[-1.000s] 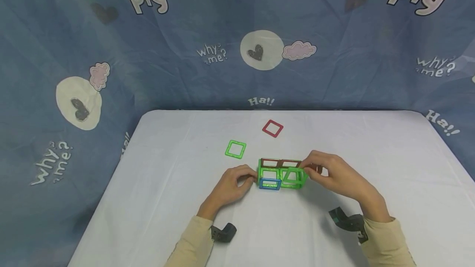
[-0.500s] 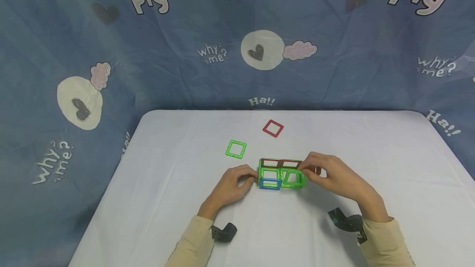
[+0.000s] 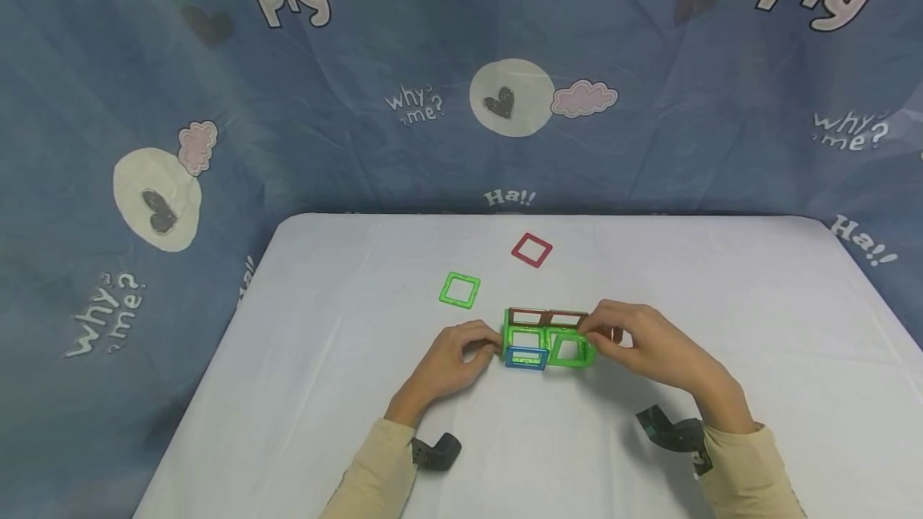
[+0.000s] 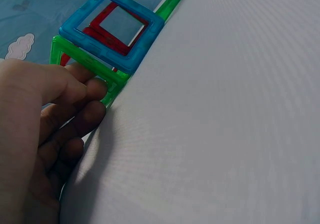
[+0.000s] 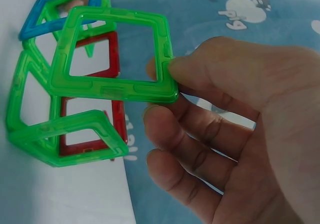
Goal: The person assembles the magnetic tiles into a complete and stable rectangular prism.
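At the middle of the white table stands a small structure of magnetic tiles, with red tiles (image 5: 119, 121) along the back and green tiles below and at the ends. A blue square tile (image 4: 148, 41) stands upright on its front left. My left hand (image 3: 447, 359) holds the structure's left green end, its curled fingertips against the tile edge. Between thumb and fingers, my right hand (image 3: 645, 340) pinches a green square tile (image 5: 115, 90) by one edge. That tile is over the right half, tilted; whether it touches the structure is unclear.
Behind the structure lie a loose green square tile (image 3: 445, 287) and, farther back, a loose red square tile (image 3: 521, 243). A printed blue cloth (image 3: 360, 158) hangs behind the white table (image 3: 346, 279). Both wrists carry dark camera mounts.
The right hand has moved slightly down and left, bringing its green tile lower over the structure's right half. My left hand and the loose tiles have stayed put.
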`<state>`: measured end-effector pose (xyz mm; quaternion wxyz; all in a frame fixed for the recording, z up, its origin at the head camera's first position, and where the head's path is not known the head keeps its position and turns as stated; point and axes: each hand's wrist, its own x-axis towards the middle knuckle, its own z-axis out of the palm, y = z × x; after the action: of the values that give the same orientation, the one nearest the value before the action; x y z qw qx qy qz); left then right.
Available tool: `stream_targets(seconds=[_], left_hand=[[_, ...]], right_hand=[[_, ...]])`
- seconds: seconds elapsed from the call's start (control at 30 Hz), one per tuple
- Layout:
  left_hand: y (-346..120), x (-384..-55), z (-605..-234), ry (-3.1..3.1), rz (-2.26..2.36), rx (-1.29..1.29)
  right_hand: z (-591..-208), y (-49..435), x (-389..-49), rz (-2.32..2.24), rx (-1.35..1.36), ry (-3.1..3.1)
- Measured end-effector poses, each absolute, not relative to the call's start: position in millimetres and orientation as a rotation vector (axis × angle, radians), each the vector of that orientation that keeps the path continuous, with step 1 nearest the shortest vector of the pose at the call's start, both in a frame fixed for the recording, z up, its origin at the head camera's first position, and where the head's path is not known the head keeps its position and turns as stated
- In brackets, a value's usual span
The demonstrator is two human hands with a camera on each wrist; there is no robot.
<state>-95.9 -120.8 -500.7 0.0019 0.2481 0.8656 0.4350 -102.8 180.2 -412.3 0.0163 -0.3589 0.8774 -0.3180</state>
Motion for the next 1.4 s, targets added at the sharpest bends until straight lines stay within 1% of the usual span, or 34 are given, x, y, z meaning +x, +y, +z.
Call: stream_targets(seconds=[1.4], left_hand=[[-120.0, -94.5, -498.2, 2.729, 1.365, 0.790]], right_hand=[[-418.9, 174.8, -105.7, -0.879, -1.108, 2.686]])
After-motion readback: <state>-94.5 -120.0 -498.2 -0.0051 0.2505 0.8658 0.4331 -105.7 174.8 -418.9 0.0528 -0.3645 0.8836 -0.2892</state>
